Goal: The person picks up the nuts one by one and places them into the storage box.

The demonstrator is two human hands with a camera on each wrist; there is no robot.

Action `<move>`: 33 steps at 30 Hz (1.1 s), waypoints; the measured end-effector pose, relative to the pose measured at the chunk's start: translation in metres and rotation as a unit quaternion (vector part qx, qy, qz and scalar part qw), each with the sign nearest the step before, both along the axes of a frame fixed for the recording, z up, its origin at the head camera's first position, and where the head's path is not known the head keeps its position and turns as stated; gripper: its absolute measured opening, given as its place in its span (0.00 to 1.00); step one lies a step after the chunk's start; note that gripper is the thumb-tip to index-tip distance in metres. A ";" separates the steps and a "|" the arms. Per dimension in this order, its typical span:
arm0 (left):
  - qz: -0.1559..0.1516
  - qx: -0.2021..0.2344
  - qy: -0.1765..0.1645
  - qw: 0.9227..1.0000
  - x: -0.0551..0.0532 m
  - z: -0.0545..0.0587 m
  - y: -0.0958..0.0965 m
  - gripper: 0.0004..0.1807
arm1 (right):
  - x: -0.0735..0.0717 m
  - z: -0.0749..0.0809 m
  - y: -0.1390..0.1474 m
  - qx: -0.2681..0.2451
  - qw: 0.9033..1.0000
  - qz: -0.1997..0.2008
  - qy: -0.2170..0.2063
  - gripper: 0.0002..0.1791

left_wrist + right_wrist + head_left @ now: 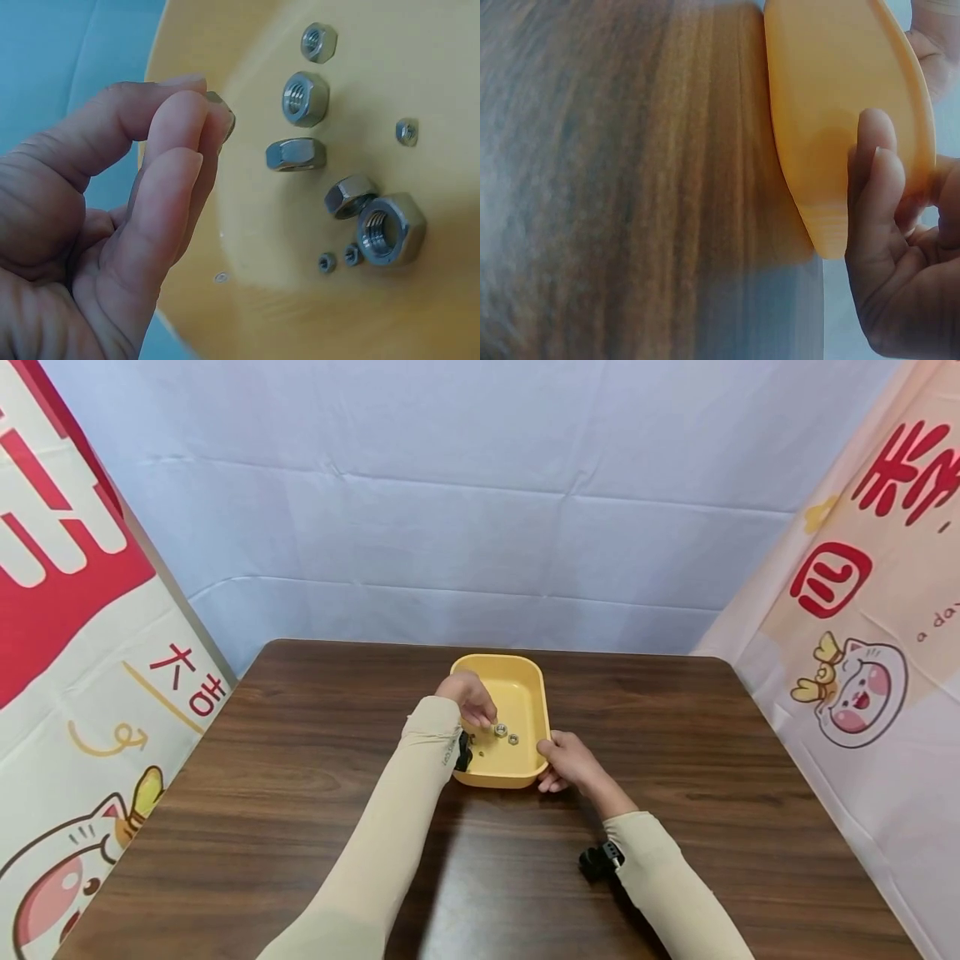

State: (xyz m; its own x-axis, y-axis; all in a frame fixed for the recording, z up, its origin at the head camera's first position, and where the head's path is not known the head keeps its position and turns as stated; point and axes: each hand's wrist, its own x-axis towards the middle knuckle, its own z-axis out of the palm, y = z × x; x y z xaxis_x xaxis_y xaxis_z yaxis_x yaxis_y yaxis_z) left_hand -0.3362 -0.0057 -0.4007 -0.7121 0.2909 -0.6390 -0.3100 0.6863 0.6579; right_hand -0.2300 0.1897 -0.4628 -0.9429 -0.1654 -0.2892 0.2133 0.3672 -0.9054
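Note:
My left hand (471, 695) is above the inside of a yellow plastic tray (534, 693). In the left wrist view its thumb and fingertips pinch a metal nut (228, 120), mostly hidden behind the fingers. Several hex nuts of different sizes lie in the tray, among them a large nut (391, 229), a nut standing on edge (296, 154) and a tiny nut (327, 262). With thumb and fingers on either side of the wall, my right hand (572, 762) grips the tray's near right corner; the right wrist view shows fingers (877, 169) against the outer side.
The tray stands on a dark brown wooden table (315, 752), toward its far edge. A pale blue cloth (465, 527) hangs behind it. Printed banners hang left (97, 693) and right (870, 635). Each wrist wears a small black camera (597, 862).

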 end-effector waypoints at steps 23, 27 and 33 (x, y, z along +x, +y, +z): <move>-0.017 -0.039 -0.068 0.997 0.000 -0.005 0.007 0.06 | 0.001 -0.001 0.003 0.001 1.000 0.000 -0.003 0.15; -0.017 -0.033 -0.052 0.998 0.002 -0.007 0.005 0.06 | 0.001 -0.001 0.003 0.006 1.000 -0.002 -0.002 0.14; 0.020 -0.018 0.062 0.998 0.020 -0.003 -0.001 0.14 | 0.006 0.009 0.003 0.060 0.998 0.011 0.013 0.19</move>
